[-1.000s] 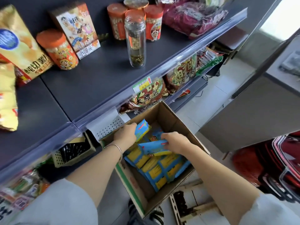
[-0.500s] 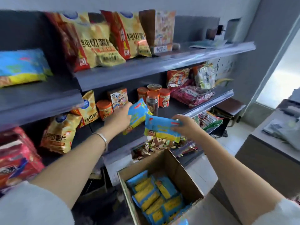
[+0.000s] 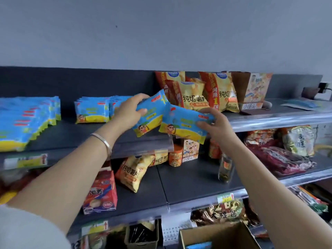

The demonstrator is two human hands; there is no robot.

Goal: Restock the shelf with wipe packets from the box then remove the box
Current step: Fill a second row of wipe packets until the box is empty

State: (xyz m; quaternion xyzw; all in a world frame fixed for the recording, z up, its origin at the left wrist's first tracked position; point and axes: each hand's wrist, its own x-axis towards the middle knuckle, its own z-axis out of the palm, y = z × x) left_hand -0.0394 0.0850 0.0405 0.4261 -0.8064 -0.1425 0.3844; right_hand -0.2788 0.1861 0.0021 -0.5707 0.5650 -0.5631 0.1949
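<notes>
My left hand point(image 3: 128, 113) grips a blue and yellow wipe packet point(image 3: 152, 114), tilted, just above the front of the top shelf point(image 3: 75, 135). My right hand point(image 3: 214, 124) holds a second wipe packet point(image 3: 183, 124) right beside it, lower and to the right. Rows of the same packets stand on the top shelf: one stack point(image 3: 92, 112) behind my left hand and a larger pile point(image 3: 25, 121) at far left. The cardboard box point(image 3: 217, 237) sits below at the bottom edge, a blue packet just showing inside.
Yellow chip bags point(image 3: 195, 97) and a carton point(image 3: 255, 92) fill the top shelf to the right of the packets. The middle shelf holds chip bags, a red box point(image 3: 101, 193), orange tubs and a glass jar point(image 3: 226, 168). Bagged snacks line the lower shelf.
Both hands lifted a packet each out of the box and rose from the middle shelf's height to the top shelf. My view tilted up, so the box dropped to the frame's bottom.
</notes>
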